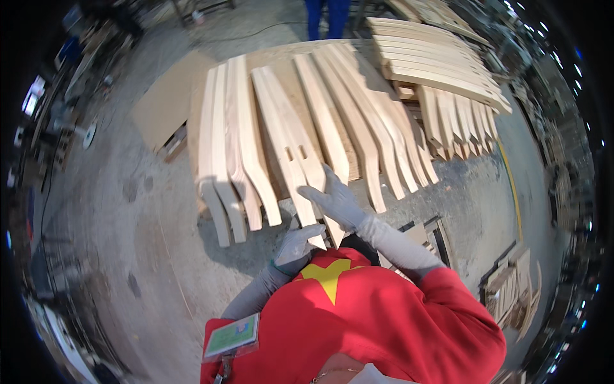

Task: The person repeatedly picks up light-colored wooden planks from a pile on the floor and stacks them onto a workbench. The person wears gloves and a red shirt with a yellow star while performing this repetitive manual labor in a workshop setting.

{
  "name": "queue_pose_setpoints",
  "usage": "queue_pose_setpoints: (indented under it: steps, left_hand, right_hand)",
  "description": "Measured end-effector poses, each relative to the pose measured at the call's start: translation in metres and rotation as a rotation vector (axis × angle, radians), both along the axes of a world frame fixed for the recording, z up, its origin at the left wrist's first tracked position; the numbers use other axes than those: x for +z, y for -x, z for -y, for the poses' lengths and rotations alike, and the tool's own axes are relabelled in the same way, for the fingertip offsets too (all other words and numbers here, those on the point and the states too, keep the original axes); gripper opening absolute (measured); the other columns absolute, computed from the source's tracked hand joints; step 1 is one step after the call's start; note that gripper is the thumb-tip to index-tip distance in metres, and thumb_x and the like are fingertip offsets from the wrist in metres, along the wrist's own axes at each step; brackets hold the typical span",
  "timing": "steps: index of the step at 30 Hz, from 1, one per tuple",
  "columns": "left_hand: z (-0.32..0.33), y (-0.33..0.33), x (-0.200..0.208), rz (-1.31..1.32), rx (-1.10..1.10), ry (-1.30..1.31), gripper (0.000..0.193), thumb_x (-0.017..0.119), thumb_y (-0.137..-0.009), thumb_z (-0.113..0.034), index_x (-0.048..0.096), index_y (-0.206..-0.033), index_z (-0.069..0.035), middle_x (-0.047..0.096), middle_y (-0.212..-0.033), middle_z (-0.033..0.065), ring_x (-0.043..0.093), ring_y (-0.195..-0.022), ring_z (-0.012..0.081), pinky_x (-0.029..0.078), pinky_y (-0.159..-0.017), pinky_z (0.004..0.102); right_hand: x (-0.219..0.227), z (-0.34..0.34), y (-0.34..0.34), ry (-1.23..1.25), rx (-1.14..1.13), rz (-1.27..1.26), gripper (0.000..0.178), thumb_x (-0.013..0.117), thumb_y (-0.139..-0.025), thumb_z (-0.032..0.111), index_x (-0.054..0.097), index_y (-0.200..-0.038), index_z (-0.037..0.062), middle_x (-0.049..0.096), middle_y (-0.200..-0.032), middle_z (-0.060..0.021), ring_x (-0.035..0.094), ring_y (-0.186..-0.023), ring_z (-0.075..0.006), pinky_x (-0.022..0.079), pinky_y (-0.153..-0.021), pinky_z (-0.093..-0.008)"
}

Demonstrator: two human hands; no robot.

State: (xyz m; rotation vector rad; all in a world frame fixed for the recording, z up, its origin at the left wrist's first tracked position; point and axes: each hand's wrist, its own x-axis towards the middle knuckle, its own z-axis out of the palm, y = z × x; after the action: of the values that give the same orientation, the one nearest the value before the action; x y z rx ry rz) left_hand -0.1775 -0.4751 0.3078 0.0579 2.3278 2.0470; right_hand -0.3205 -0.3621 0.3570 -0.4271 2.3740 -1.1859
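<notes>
Two pale wooden chair legs lie side by side in front of me, the left chair leg (276, 128) and the right chair leg (291, 125), each with a slot cut in its face. Their pointed near ends jut toward my body. My left hand (297, 246), in a grey glove, closes on the near end of the left leg from its left side. Farther up, my gloved right hand (338, 203) grips the pair from the right, its thumb lying across the top. Part of the left hand's fingers is hidden under the wood.
More curved legs (220, 141) lie to the left and other legs (364, 121) to the right on a board-topped stand (281, 51). Stacked wooden pieces (435, 57) rise at far right. A person's blue trousers (326, 19) show beyond. Wooden parts (508, 288) sit on the floor at right.
</notes>
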Motion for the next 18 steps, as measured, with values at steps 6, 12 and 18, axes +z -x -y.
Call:
queue_pose_setpoints:
  steps: [6, 12, 18]
  left_hand:
    - [-0.003, 0.002, -0.026, 0.099, -0.069, -0.194, 0.032, 0.055, -0.081, 0.002, 0.055, -0.114, 0.001, 0.058, -0.114, 0.0157, 0.059, -0.104, 0.0259, 0.049, -0.088, 0.0355]
    - [-0.049, 0.04, 0.013, 0.415, -0.12, -0.755, 0.035, 0.05, -0.084, -0.001, 0.055, -0.118, 0.003, 0.062, -0.11, 0.018, 0.059, -0.105, 0.025, 0.046, -0.089, 0.0311]
    - [-0.06, 0.044, 0.014, 0.518, -0.295, -0.888, 0.029, 0.041, -0.094, -0.018, 0.051, -0.117, -0.002, 0.054, -0.118, 0.0136, 0.053, -0.109, 0.0272, 0.04, -0.095, 0.0385]
  right_hand:
    - [0.046, 0.078, 0.069, -0.299, 0.235, -0.182, 0.089, 0.068, -0.069, 0.045, 0.034, -0.135, -0.0047, 0.052, -0.112, -0.0235, 0.053, -0.107, -0.0377, 0.044, -0.088, -0.0439]
    - [0.033, 0.101, 0.116, -0.588, 0.006, -0.394, 0.068, 0.065, -0.068, 0.039, 0.048, -0.124, 0.0047, 0.052, -0.115, -0.0272, 0.055, -0.105, -0.0392, 0.047, -0.084, -0.042]
    - [0.042, 0.048, 0.119, -0.306, 0.224, -0.204, 0.076, 0.067, -0.061, 0.046, 0.052, -0.123, 0.0049, 0.057, -0.116, -0.0236, 0.058, -0.105, -0.0364, 0.046, -0.087, -0.0416]
